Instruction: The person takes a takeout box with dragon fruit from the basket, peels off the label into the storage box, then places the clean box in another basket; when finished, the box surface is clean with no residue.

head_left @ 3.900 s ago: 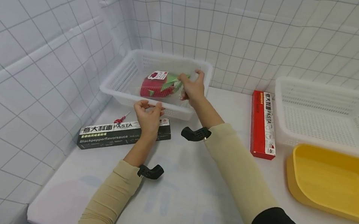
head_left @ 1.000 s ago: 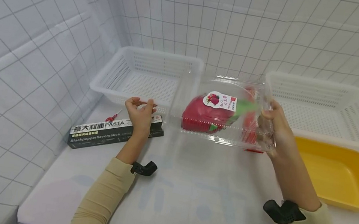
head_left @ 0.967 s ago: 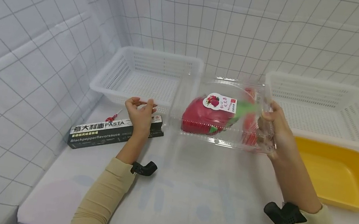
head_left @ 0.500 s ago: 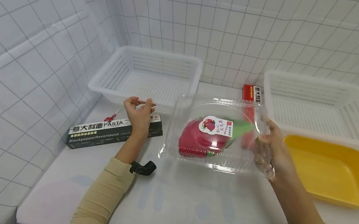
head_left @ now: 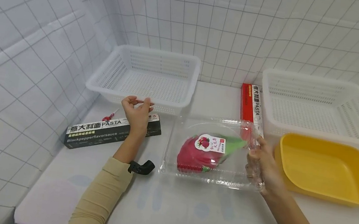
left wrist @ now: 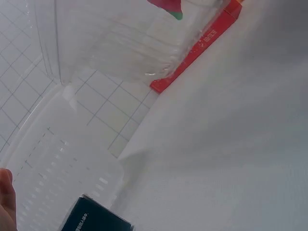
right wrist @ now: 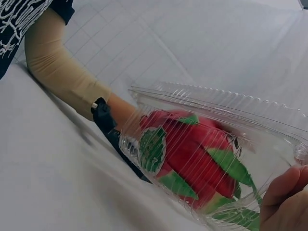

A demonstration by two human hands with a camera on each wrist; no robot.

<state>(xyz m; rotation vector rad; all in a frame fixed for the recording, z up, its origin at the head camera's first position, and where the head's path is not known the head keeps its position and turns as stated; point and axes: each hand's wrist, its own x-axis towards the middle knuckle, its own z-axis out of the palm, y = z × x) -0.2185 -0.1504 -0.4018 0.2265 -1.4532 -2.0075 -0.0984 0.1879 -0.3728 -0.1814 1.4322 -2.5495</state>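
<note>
My right hand [head_left: 267, 165] grips the right end of a clear plastic clamshell box [head_left: 233, 168]. Inside lies a red dragon fruit [head_left: 191, 155] with green scales, under a white label on the lid. In the head view the box is over the middle of the table, overlapping the near end of a red pasta box [head_left: 247, 102]. My left hand [head_left: 137, 116] pinches the front rim of the left white basket [head_left: 155, 86], its thumb and fingers at the edge. Below that rim, partly behind my left wrist, lies a black pasta box [head_left: 94, 135].
Another white basket [head_left: 303, 105] stands at the back right, with a yellow tray [head_left: 332, 170] in front of it. A small red item [head_left: 108, 117] lies behind the black pasta box. Grid-patterned cloth walls [head_left: 237, 32] bound the table at back and left.
My right hand has lifted the clamshell box out of the left basket, carried it right, then brought it lower and nearer to me. My left hand has stayed at the basket rim.
</note>
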